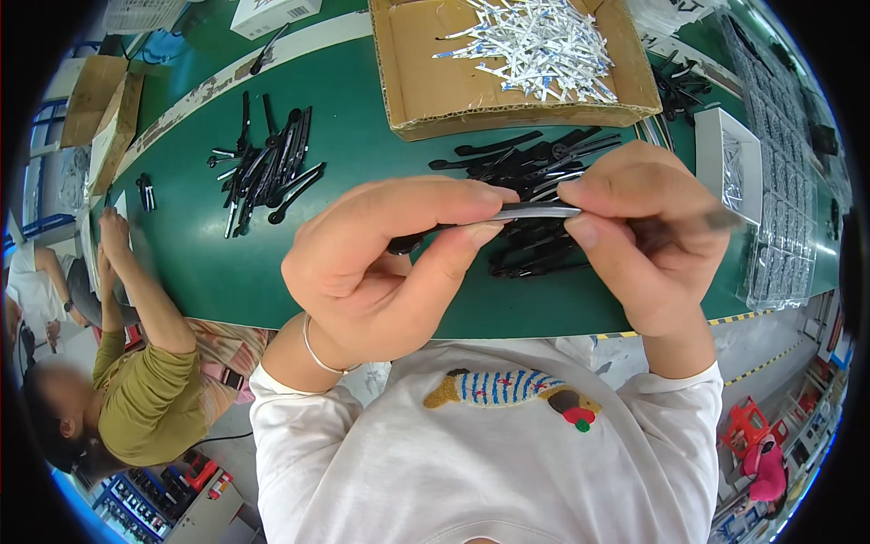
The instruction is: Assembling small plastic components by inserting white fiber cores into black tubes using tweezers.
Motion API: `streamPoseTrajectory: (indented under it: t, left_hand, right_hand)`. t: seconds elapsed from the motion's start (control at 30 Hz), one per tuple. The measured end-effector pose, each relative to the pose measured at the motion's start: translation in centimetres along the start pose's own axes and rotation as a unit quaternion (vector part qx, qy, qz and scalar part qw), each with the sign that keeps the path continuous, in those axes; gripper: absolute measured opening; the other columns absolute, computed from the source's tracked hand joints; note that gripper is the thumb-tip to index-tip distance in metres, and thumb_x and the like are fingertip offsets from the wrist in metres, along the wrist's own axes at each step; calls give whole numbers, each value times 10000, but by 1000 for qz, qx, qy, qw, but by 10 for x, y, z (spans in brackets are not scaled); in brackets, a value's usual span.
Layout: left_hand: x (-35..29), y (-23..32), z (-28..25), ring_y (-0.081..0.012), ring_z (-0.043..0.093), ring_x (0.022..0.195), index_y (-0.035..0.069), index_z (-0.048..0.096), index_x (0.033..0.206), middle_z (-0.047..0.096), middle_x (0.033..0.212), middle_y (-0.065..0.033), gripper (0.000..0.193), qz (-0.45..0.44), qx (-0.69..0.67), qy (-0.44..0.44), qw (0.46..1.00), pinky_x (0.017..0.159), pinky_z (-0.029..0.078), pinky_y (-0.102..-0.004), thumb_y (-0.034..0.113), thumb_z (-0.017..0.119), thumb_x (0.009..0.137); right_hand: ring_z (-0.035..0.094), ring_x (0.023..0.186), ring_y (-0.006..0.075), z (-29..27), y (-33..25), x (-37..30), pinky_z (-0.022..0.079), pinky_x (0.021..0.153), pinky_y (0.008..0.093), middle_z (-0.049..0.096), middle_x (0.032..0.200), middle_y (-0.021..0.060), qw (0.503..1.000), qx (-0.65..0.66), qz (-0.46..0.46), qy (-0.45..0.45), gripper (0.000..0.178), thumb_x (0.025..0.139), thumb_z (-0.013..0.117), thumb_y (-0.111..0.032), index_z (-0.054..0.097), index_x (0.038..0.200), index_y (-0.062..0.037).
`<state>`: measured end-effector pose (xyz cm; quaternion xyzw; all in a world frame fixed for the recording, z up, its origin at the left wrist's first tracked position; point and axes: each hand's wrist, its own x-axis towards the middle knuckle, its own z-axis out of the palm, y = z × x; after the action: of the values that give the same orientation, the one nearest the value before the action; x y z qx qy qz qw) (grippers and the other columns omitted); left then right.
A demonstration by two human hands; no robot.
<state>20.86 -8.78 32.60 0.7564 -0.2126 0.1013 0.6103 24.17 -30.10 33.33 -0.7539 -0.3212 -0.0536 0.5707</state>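
Fingers (471, 234) of the left hand (381, 263) pinch a thin black stick (507, 218) with a silvery stretch at its middle; thumb below, forefinger on top. The right hand (643, 236) grips the other end of the same stick between thumb and forefinger, so the stick lies level between both hands, above the near edge of the green table (208, 263). A thin bracelet (317, 349) sits on the left wrist.

Packages, left to right: two brown cardboard boxes (104, 113) at the far left edge, standing at a tilt. A white box (272, 14) with a dark label at the top. A large open cardboard box (517, 63) top centre, filled with white-and-silver strips (544, 45). A small white tray (729, 163) at right. Clear plastic sheets (784, 181) with rows of pockets along the far right.

Loose parts: a pile of black sticks (267, 168) left of centre on the table, another black pile (535, 159) right behind the hands.

Both forearms come up from the lower edge, wrists bent inward, hands close over the chest. White shirt (489, 453) with a striped fish patch.

A person in an olive top (149, 399) sits at lower left, one hand (113, 227) on the table edge. Grey floor below, yellow-black tape along the table's near right edge, red stool (748, 426) at lower right.
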Motion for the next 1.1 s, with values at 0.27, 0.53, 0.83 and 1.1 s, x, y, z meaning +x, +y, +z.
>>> streamPoseTrajectory:
  t: [0.27,0.53,0.83,1.1]
  left_hand:
    - [1,-6,8,-309,638,916,-69,527,982,599,961,-176,164,-35,-147,26,988,795,577,-443,-93,576,827]
    - [1,-7,9,-284,650,880,-66,536,996,604,982,-174,184,-50,-159,21,986,799,573,-425,-87,589,822]
    - [2,-2,9,-166,662,760,-99,613,998,662,867,-151,215,-77,-108,-13,991,684,538,-249,-95,644,785]
    - [2,0,16,-218,650,616,-55,568,914,640,776,-150,99,-179,-264,8,948,560,532,-299,14,598,850]
  right_hand:
    - [442,625,65,8,-4,2,303,491,182,518,816,57,913,308,267,30,166,747,644,5,580,899,19]
    - [403,557,43,8,-3,1,262,438,180,510,808,64,890,342,296,46,151,762,635,-5,548,884,11]
    - [496,749,122,13,0,-5,372,639,217,571,826,69,938,296,175,38,164,742,634,72,594,893,21]
    - [504,700,115,10,0,-1,381,596,219,574,810,75,928,307,210,21,128,772,624,29,623,900,30]
